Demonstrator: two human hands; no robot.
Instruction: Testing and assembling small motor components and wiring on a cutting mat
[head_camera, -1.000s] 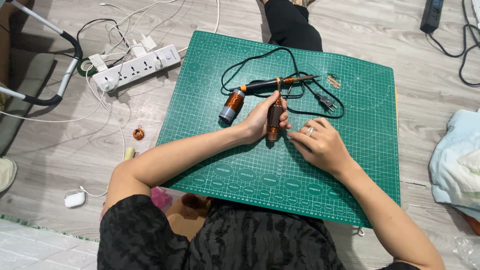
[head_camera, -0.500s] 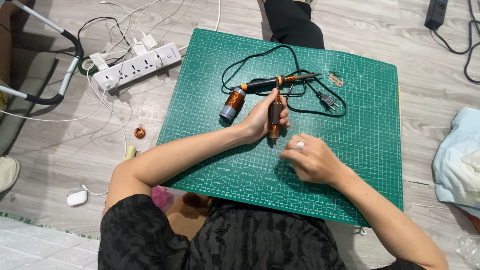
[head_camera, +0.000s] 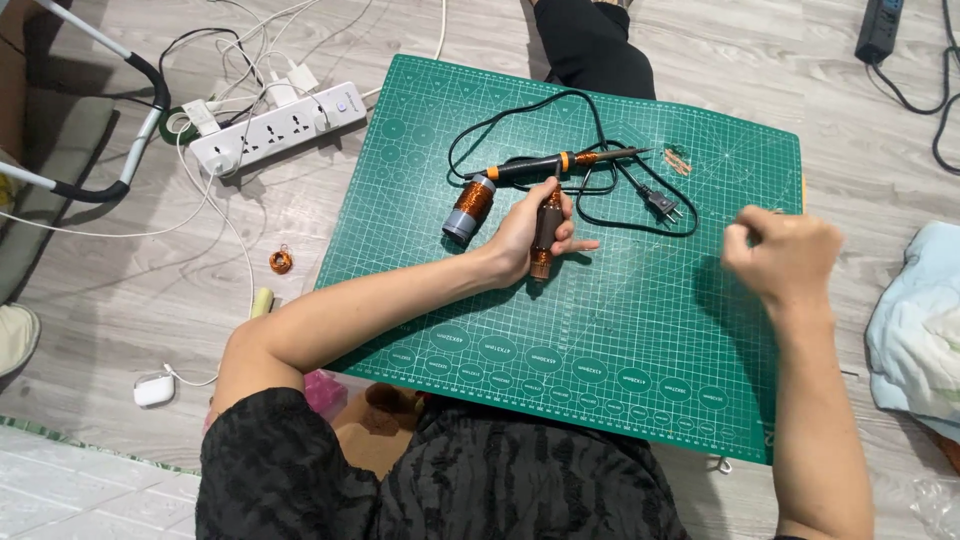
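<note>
The cutting mat (head_camera: 620, 330) looks like matt green rubbery plastic, smooth, with fine printed lines. On it, near the top edge, the soldering iron (head_camera: 560, 163) has a matt black plastic handle, an orange collar and a dull metal tip; its cord (head_camera: 600, 120) is smooth black rubber. The coil (head_camera: 466, 206) beside it is wound with glossy copper wire on a grey end. The left hand (head_camera: 525, 232) grips a second coil (head_camera: 545, 235) of shiny copper. Left of the mat, the power strip (head_camera: 280, 128) is glossy white plastic on grey wood-grain floor (head_camera: 150, 300).
</note>
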